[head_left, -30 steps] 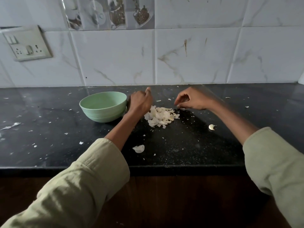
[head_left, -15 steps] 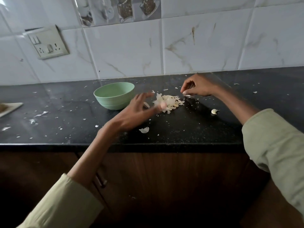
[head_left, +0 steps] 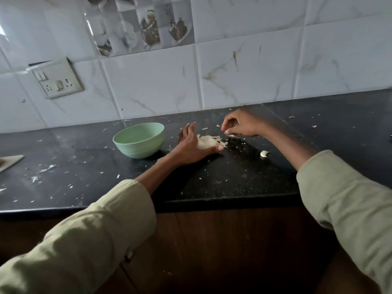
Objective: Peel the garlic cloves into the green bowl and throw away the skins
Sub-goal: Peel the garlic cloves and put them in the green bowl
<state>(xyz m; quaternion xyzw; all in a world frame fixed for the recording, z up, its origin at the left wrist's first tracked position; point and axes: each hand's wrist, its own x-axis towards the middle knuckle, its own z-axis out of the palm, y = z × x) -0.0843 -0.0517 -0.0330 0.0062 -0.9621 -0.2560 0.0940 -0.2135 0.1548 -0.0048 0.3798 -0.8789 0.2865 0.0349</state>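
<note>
From my remote seat the biggest thing I see is the white marbled tile wall point(head_left: 244, 71), running across the whole top half, with a band of printed tiles point(head_left: 140, 28) at twelve o'clock and a switch and socket plate point(head_left: 56, 78) at ten o'clock. Below it lies the black worktop point(head_left: 233, 179), speckled all over with tiny pale flecks, and under its front edge a dark brown wooden cabinet front point(head_left: 222, 251).

Both my forearms wear pale green sleeves point(head_left: 89, 240) that enter from seven and four o'clock.

The green bowl point(head_left: 139, 140) stands upright on the worktop just left of centre; I cannot tell what it holds, as only its inner wall shows.

My left hand point(head_left: 191, 145) rests on its edge just to the right of the bowl, fingers straight and close together, palm cupped against the left side of the pile of garlic skins point(head_left: 210, 142), thumb tip touching the pile's near edge. My right hand point(head_left: 241, 125) hovers at the pile's one o'clock side, fingers curled, thumb and forefinger tips pinching toward a small skin scrap point(head_left: 231, 135); whether they truly grip it I cannot tell.

At the far left edge sits a corner of a pale board point(head_left: 10, 161).

One garlic clove point(head_left: 264, 153) lies alone on the worktop at four o'clock from the pile, well apart from both hands.
</note>
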